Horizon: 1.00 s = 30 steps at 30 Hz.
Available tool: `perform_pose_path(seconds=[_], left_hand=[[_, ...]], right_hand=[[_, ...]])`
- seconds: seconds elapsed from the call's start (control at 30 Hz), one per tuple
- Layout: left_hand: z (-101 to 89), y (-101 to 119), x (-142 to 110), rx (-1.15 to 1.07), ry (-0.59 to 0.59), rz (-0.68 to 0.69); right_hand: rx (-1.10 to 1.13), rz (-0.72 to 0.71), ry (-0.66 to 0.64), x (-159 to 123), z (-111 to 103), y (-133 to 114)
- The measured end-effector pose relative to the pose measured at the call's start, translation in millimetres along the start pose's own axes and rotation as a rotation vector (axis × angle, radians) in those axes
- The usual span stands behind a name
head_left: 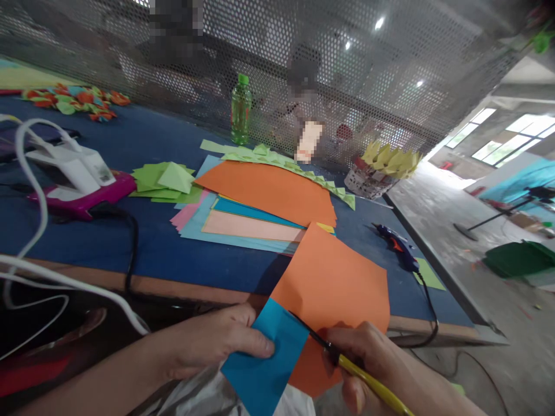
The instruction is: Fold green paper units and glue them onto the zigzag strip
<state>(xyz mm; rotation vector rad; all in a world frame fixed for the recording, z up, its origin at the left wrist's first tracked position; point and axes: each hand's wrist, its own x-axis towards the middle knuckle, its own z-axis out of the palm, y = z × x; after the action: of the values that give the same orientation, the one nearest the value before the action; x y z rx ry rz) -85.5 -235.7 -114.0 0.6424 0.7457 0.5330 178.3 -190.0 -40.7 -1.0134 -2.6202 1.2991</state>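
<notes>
Now left hand holding blue paper, basket topped with yellow folds

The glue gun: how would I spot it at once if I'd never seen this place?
Start with the blue tabletop and look toward its right-hand end. There, beside a small light-green paper, lies the glue gun, dark blue with a narrow, pointed nozzle. Its orange-red trigger and solid body set it apart from the flat sheet next to it.
</notes>
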Motion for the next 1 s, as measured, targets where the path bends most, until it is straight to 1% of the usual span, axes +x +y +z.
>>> perform_pose_path(seconds=[0.07, 0.2, 0.4, 0.47, 0.63, 0.77, 0.9, 1.0], left_hand=[[1.5, 0.3, -0.1, -0.001, 0.006, 0.007], [3.1, 1.4, 0.1, -0.006, -0.003, 0.007], [2.4, 3.4, 1.7, 0.008, -0.005, 0.008], [3.1, 4.6, 1.8, 0.013, -0.014, 0.011], [4.6, 4.7, 2.3, -0.002, -0.015, 0.016], [4.7, 3.0, 3.1, -0.016, -0.012, 0.013], [6.7, 3.4, 3.2, -0.011, -0.019, 0.012], [8.9, 3.9, 3.1, -0.011, -0.001, 0.005]], right_hand=[[0.012, 0.012, -0.005, 0.3, 0.0, 1.1], [0.142, 0.025, -0.072, 5.8, -0.3, 3.0], [0.213, 0.068, -0.048, 12.2, -0.6, -6.5], [0.192, 0.075, -0.043, 11.4, -0.8, -8.2], [0.101, 0.031, -0.033, 7.0, -0.2, -3.6], [0.016, 0.038, -0.01, 2.8, 0.1, -0.9], [-0.066, 0.003, 0.041, 3.4, -3.5, -8.8], [-0.048, -0.019, 0.049, 6.0, -5.7, -16.3]])
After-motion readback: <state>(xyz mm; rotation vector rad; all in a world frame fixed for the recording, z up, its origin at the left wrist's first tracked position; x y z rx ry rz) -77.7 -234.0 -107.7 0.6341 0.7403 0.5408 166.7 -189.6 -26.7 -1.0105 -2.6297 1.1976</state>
